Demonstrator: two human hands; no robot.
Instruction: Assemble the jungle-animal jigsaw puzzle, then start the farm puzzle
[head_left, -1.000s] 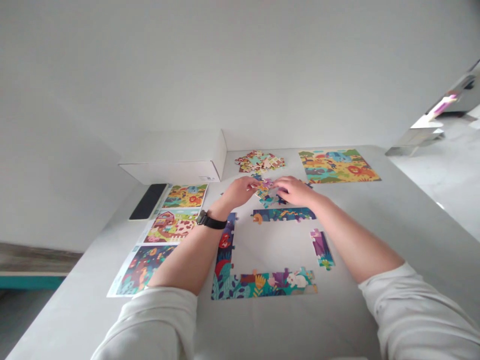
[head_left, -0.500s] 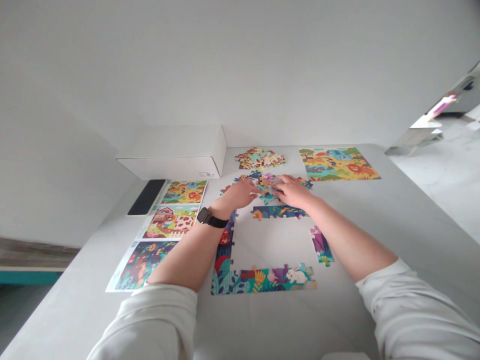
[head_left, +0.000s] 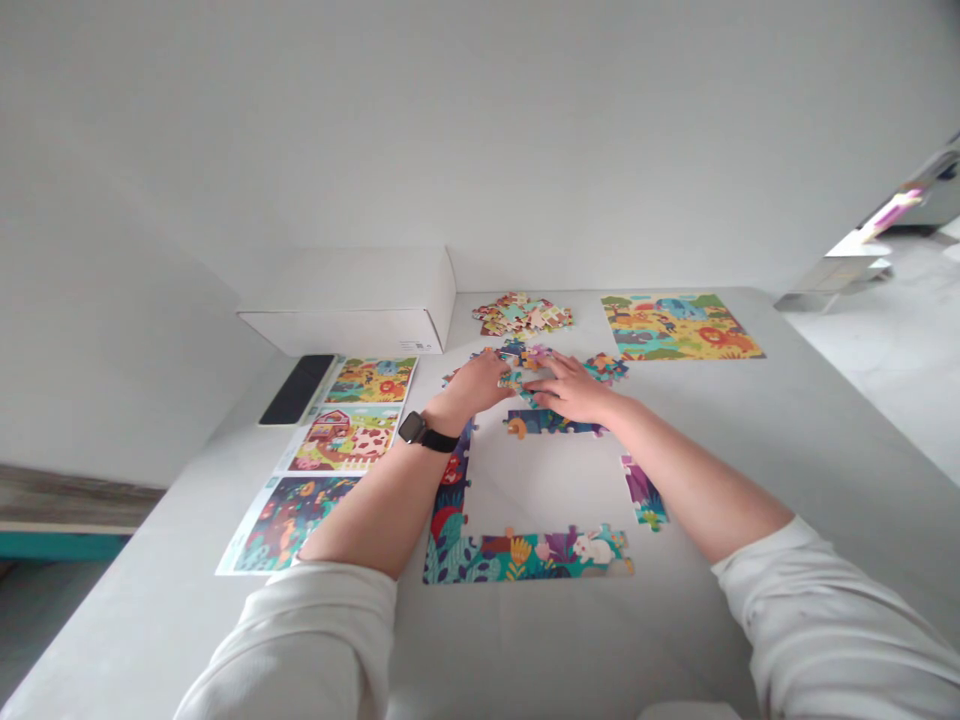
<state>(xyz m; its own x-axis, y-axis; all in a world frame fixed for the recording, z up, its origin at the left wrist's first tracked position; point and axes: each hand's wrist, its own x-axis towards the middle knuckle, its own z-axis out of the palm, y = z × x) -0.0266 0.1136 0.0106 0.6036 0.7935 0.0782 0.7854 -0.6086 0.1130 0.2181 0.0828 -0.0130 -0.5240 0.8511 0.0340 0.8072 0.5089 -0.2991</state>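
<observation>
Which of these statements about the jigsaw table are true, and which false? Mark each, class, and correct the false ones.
1. The left hand and the right hand both rest on the loose pieces beyond the unfinished frame. True.
2. The watch sits on the right wrist. False: it is on the left wrist.
3. A finished puzzle lies far right on the table. True.
4. The phone lies on top of the white box. False: it lies on the table in front of the box, beside the picture sheet.
</observation>
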